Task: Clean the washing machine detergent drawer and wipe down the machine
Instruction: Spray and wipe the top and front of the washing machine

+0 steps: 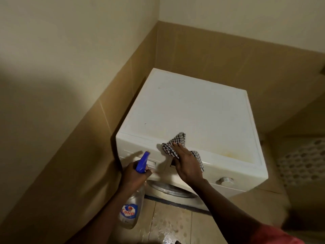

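Mid-frame, the right hand (pixel 186 164) is pressing a checked cloth (pixel 179 138), fingers flat, onto the front edge of the washing machine (pixel 193 106); lower left, the left hand (pixel 134 175) is gripping a spray bottle (pixel 130 210).

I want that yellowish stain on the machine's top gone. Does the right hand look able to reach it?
Probably yes. The right hand rests on the checked cloth at the front edge of the machine top; the yellowish stain lies beside it on the same surface, nothing between.
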The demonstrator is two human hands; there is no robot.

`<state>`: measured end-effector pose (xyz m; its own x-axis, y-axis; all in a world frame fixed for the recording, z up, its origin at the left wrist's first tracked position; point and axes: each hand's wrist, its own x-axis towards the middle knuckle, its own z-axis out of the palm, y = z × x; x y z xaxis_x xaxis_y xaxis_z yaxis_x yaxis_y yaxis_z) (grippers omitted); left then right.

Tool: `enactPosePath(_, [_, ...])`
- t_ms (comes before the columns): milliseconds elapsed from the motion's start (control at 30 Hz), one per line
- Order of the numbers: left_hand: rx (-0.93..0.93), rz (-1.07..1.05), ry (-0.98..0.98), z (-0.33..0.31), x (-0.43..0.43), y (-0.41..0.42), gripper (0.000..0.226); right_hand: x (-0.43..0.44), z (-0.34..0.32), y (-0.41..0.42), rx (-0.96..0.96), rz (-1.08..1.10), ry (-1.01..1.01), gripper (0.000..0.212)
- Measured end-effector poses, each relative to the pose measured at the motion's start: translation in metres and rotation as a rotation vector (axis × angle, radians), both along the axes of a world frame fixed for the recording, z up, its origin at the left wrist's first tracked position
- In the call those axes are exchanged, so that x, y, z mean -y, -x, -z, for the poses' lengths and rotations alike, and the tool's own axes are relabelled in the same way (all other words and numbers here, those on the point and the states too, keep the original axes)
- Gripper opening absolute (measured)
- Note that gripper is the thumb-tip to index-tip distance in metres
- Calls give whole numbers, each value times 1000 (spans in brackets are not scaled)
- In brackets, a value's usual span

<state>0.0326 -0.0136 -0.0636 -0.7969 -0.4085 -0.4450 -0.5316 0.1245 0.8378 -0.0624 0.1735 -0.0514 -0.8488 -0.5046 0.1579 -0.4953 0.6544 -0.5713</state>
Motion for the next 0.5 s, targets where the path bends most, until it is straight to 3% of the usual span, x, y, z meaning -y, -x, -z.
enactPosePath(133, [-27,104,19,-1,-27,19,18,-48,-41,5,273,381,441,20])
enactPosePath(267, [-64,209,48,-4,-70,37,21,-104,-62,42,126,630,492,21])
enactPosePath(500, [-48,312,63,-3,-136,56,20,-204,-90,76,-22,816,570,25])
